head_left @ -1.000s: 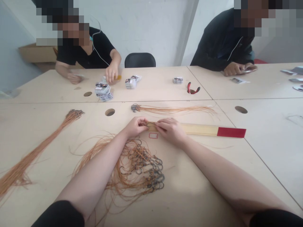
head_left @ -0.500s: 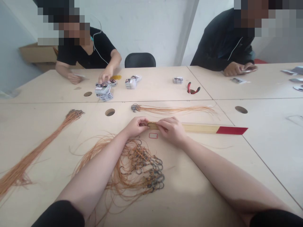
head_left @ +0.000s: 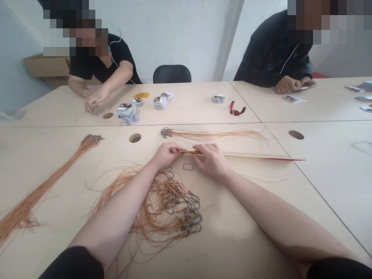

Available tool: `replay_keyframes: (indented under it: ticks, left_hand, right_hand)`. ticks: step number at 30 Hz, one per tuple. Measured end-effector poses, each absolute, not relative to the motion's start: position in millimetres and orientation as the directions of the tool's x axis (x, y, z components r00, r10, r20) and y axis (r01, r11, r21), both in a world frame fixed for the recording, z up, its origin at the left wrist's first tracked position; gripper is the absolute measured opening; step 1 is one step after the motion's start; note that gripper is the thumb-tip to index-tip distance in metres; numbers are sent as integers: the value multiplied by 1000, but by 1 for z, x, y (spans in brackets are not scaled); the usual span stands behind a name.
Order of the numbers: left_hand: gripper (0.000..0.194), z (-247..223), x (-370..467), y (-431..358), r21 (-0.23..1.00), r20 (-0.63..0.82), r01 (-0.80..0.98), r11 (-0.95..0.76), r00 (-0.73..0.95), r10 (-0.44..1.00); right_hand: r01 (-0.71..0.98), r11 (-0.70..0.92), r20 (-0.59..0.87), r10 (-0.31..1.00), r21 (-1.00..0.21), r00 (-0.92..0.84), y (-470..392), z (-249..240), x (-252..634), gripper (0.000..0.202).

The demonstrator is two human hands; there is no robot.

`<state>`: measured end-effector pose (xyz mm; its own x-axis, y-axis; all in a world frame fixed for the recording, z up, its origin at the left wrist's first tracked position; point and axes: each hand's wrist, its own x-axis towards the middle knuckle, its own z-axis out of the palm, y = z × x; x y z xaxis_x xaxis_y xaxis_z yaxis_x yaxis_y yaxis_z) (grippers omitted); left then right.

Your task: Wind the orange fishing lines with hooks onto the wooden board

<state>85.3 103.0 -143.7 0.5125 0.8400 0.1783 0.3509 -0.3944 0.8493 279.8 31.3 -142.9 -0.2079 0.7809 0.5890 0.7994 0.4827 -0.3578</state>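
Note:
Both hands hold a long, thin yellow strip with a red end, turned nearly edge-on above the table. My left hand pinches its left end between thumb and fingers. My right hand grips it a little further right, fingers over the top and thumb below. Whether a hook or line lies under my fingers is hidden. Below my left forearm lies a loose pile of fish hooks tied to orange lines. Just beyond my hands, a small bundle of hooks on lines lies straight across the table.
At left lies a thick bundle of hooked orange lines. Small packs stand stacked across the table, with red-handled pliers in a table hole. Two people sit opposite; one co-worker's hands are near the packs. A red-outlined label lies between my arms.
The strip has rotated in my hands from showing its broad face to nearly edge-on. The left co-worker's hand has moved from the stacked packs back toward the other hand.

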Motion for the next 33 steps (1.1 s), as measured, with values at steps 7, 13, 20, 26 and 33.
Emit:
replay_keyframes:
  ticks: [7, 13, 20, 26, 33]
  left_hand:
    - [16, -147, 85, 105, 791, 313, 320, -522, 521, 794]
    - [18, -148, 85, 107, 759, 348, 324, -565, 532, 772]
    - [19, -146, 85, 105, 758, 301, 369, -537, 533, 791]
    - [19, -146, 85, 105, 767, 280, 377, -520, 532, 799]
    - [18, -144, 86, 102, 785, 180, 440, -435, 510, 841]
  right_hand:
    - [814, 537, 589, 740, -223, -326, 32, -145, 282, 14]
    - [815, 548, 594, 725, -190, -349, 32, -145, 282, 12]
    - [814, 545, 588, 732, -202, -345, 32, -144, 282, 13]
    - [811, 549, 587, 731, -203, -348, 32, -143, 282, 13]
    - [820, 544, 587, 727, -178, -355, 31, -142, 282, 15]
